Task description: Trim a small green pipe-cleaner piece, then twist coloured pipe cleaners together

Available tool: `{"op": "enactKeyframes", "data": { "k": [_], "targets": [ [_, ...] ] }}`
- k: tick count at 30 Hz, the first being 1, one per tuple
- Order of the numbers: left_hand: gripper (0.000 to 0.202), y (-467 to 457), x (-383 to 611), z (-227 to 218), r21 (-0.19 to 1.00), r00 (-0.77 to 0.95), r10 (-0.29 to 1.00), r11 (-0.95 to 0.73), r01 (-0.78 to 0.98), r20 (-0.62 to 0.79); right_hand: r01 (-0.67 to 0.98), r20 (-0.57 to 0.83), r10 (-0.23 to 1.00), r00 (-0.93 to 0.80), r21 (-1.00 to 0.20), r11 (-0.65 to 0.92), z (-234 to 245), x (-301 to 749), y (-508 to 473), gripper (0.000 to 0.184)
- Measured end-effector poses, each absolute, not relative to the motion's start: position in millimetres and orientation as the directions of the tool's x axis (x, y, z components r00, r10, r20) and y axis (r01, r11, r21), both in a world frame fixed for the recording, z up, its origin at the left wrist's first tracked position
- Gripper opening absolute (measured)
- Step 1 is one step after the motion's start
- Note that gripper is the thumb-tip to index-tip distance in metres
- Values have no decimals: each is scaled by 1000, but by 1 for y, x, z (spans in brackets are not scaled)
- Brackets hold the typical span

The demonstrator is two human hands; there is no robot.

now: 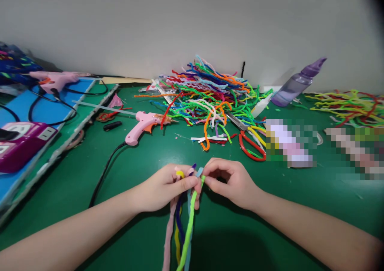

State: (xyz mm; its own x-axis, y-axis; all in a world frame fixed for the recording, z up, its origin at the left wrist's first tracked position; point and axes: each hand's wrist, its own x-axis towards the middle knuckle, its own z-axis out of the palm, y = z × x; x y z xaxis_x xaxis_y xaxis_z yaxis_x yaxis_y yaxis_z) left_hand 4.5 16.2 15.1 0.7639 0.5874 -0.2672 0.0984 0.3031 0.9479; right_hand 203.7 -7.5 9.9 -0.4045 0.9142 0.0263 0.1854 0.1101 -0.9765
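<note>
Several pipe cleaners hang from my left hand, which is closed around their upper ends. Among them are a pale pink pipe cleaner, a yellow one, a dark blue one, a light blue one and a bright green one. My right hand pinches the top end of the green pipe cleaner, close beside my left fingertips. Short tips of the bunch poke out above my left thumb. Their lower ends run out of the frame.
Behind my hands lies a heap of colourful pipe cleaners. A pink glue gun with its cord sits left of it. Orange-handled scissors, a purple bottle, and another pipe cleaner pile are rightward. A purple power strip is far left.
</note>
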Motion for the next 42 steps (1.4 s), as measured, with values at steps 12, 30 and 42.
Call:
{"op": "enactKeyframes", "data": {
  "k": [12,30,42],
  "targets": [
    [29,18,5,18,912,775,539,394,115,-331,307,499,746,-441,-697,648,6,209,-3,11],
    [29,17,5,12,929,741,613,368,41,-276,500,391,850,-352,-689,524,13,217,2,20],
    [28,16,3,15,967,757,603,194,165,-250,187,-275,886,-372,-958,-219,20,202,-8,21]
  ]
}}
